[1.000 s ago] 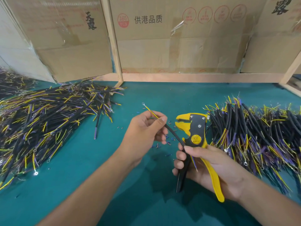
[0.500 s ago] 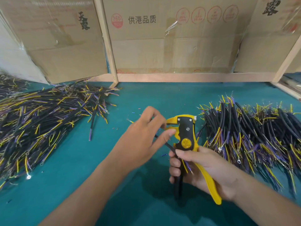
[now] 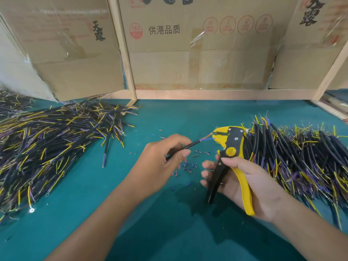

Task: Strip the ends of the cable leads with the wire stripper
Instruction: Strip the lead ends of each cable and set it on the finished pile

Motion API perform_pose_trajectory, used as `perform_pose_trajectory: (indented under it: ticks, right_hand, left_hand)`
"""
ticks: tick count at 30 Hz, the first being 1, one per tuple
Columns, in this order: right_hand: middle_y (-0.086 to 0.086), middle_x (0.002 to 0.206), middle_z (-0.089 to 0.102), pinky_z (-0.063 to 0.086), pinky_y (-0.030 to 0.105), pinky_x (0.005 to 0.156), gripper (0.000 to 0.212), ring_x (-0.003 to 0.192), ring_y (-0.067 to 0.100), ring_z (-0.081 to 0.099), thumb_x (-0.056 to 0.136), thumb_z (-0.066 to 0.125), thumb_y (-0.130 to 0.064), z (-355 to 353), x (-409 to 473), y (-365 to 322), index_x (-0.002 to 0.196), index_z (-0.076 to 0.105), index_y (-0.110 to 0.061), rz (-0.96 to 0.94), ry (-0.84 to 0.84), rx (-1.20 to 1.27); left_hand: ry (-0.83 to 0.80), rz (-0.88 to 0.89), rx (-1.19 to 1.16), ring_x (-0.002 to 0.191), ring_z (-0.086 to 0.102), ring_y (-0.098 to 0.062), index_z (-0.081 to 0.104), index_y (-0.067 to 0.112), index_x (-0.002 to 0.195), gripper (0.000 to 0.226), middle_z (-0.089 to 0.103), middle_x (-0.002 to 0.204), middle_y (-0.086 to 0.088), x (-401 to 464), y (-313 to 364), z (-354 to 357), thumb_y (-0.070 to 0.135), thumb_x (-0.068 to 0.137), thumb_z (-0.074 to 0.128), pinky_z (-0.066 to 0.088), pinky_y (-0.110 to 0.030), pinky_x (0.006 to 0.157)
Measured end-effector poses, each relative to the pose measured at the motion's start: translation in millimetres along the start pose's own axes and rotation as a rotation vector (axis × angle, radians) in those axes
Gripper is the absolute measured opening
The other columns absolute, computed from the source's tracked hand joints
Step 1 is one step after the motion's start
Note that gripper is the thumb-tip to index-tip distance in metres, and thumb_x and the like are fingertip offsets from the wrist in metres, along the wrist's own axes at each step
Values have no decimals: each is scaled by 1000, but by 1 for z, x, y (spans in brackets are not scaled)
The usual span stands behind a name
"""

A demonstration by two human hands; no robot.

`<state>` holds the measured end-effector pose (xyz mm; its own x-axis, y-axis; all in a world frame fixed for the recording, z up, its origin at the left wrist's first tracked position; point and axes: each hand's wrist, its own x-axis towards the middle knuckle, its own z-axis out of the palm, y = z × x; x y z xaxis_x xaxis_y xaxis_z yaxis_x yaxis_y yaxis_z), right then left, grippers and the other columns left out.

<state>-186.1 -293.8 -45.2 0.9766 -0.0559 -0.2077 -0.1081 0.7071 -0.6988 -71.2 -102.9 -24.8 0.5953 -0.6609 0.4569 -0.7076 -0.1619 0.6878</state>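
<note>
Cable point(image 3: 190, 145) pinched by left hand point(image 3: 162, 159), leads in wire stripper point(image 3: 228, 147)

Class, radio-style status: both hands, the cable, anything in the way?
Left hand pinches cable; right hand grips stripper. Blue lead at the stripper's mouth. Insulation scraps underneath; nothing blocking.

My left hand point(image 3: 162, 159) hides most of the black cable point(image 3: 190, 145); my right hand point(image 3: 243, 182) hides part of the stripper point(image 3: 228, 147) handles; both wire piles point(image 3: 49, 147) run off the edges.
</note>
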Motion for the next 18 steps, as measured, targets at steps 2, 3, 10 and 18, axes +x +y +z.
perform_pose_trajectory:
  ticks: [2, 3, 10, 18]
  right_hand:
    - [31, 110, 69, 60, 50, 75, 33, 92, 43, 71, 77, 66, -14, 4, -3, -4, 108, 61, -3, -35, 23, -15]
    - [32, 112, 68, 61, 51, 76, 32, 96, 44, 71, 79, 64, -13, 6, -3, -5, 109, 62, -2, -51, 23, -34]
    - [24, 93, 61, 55, 53, 87, 23, 88, 41, 65, 91, 56, -9, 8, -12, -9, 108, 69, 1, -40, -81, -203]
    - [21, 87, 54, 56, 47, 71, 11, 77, 36, 56, 85, 57, -5, 15, -17, -10, 91, 64, 1, 16, -83, -214]
  left_hand:
    - [10, -22, -51, 63, 54, -17, 61, 29, 101, 5, 60, 77, 9, 0, 2, 0, 27, 96, 60, 47, -24, 56]
    - [16, -36, -69, 65, 53, -18, 60, 29, 99, 4, 60, 78, 11, -1, 3, 0, 28, 95, 60, 45, -25, 58]
    - [101, -79, -117, 65, 52, -18, 62, 25, 88, 12, 62, 73, 2, 0, 5, -5, 33, 97, 59, 43, -32, 63]
    - [86, -105, -259, 59, 52, -5, 65, 29, 93, 9, 63, 70, 7, 1, 8, -4, 28, 97, 57, 39, -17, 57]
